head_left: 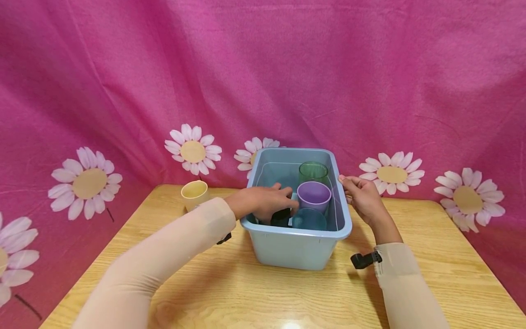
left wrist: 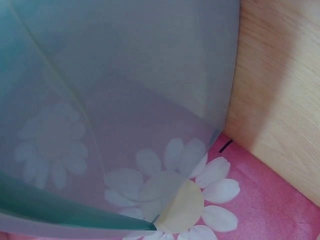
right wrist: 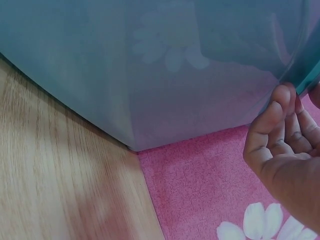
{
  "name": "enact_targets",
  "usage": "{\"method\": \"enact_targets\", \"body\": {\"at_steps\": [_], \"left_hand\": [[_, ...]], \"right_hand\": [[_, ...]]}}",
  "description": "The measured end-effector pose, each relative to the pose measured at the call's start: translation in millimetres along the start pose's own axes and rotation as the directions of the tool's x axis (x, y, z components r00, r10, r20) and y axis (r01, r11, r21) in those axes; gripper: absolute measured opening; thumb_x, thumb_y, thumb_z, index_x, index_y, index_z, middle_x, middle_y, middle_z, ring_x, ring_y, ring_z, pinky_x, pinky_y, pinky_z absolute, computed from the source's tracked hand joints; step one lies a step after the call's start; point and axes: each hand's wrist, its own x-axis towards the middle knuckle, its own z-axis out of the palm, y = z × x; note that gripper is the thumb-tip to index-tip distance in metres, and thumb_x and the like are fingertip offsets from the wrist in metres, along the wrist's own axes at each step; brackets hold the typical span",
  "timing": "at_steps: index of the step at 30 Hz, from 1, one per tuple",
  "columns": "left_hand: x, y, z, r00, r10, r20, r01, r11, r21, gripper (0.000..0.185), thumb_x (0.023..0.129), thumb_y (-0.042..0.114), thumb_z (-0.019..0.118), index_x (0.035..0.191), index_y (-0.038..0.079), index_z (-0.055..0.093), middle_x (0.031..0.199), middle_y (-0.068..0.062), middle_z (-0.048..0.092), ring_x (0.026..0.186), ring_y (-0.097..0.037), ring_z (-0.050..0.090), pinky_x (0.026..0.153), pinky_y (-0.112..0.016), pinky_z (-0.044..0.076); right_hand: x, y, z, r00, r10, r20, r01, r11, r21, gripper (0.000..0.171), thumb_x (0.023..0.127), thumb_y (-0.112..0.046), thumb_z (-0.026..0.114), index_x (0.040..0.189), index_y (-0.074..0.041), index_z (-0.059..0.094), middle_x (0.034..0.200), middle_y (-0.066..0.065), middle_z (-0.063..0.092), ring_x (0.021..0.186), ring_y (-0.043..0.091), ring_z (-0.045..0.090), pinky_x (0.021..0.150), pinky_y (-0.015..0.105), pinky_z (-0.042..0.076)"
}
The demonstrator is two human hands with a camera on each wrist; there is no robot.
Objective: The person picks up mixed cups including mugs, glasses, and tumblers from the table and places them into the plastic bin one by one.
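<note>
Four cups sit in the pale blue plastic bin (head_left: 296,246) at centre frame: a green tumbler (head_left: 313,172) toward the back, a lilac cup (head_left: 314,196) before it, a teal cup (head_left: 309,219) at the near wall, and a dark cup (head_left: 281,217) to its left. We see the left hand (head_left: 263,203) reaching over the bin's left rim, fingers curled down around the dark cup in what looks like a grasp. The right hand (head_left: 361,196) rests at the bin's right rim, fingers loosely bent against the outer wall, steadying it and gripping nothing. We judge a cup is being lifted out; the next move calls for a straight rise, since the lilac and teal cups stand just beside it. A fifth, yellow cup (head_left: 194,194) stands on the wooden table (head_left: 263,297) left of the bin, near the pink daisy cloth (head_left: 263,68). Bare wood lies open in the lower frame.
</note>
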Motion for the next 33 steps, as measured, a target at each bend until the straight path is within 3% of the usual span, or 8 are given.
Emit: {"method": "enact_targets", "body": {"at_steps": [15, 22, 28, 33], "left_hand": [[4.8, 1.5, 1.9, 0.998, -0.041, 0.054, 0.046, 0.994, -0.097, 0.057, 0.088, 0.002, 0.078, 0.123, 0.038, 0.052, 0.131, 0.002, 0.042, 0.120, -0.017, 0.037, 0.082, -0.032, 0.053], [0.1, 3.9, -2.4, 0.997, -0.045, 0.069, 0.046, 0.999, -0.007, 0.060, 0.087, 0.012, 0.082, 0.134, 0.035, 0.054, 0.137, -0.002, 0.041, 0.122, -0.020, 0.037, 0.089, -0.035, 0.055], [-7.9, 1.1, -13.1, 0.999, -0.023, 0.029, 0.022, 0.999, 0.027, 0.067, 0.082, 0.027, 0.087, 0.141, 0.032, 0.054, 0.137, -0.003, 0.044, 0.121, -0.020, 0.039, 0.093, -0.032, 0.051], [-17.0, -1.9, -24.5, 1.000, -0.026, -0.002, 0.026, 1.000, 0.017, 0.078, 0.079, 0.034, 0.089, 0.147, 0.031, 0.051, 0.141, -0.004, 0.045, 0.125, -0.021, 0.040, 0.097, -0.037, 0.049]], "right_hand": [[-0.3, 0.1, 1.5, 1.000, 0.009, -0.005, -0.009, 1.000, 0.023, 0.018, 0.101, -0.026, 0.066, 0.090, -0.016, 0.077, 0.080, -0.003, 0.070, 0.076, 0.009, 0.068, 0.072, 0.023, 0.060], [0.3, 0.9, 3.2, 1.000, 0.009, 0.006, -0.009, 0.999, 0.041, 0.019, 0.101, -0.025, 0.066, 0.089, -0.015, 0.077, 0.080, -0.002, 0.071, 0.076, 0.009, 0.067, 0.073, 0.023, 0.060], [0.8, 0.8, 2.1, 1.000, 0.000, 0.011, 0.000, 0.999, 0.037, 0.018, 0.101, -0.025, 0.066, 0.090, -0.015, 0.077, 0.081, -0.002, 0.071, 0.076, 0.009, 0.068, 0.073, 0.024, 0.060], [0.3, 0.0, 1.1, 1.000, 0.002, 0.011, -0.002, 0.999, 0.036, 0.019, 0.101, -0.025, 0.066, 0.090, -0.015, 0.077, 0.081, -0.002, 0.071, 0.077, 0.009, 0.068, 0.073, 0.024, 0.060]]}}
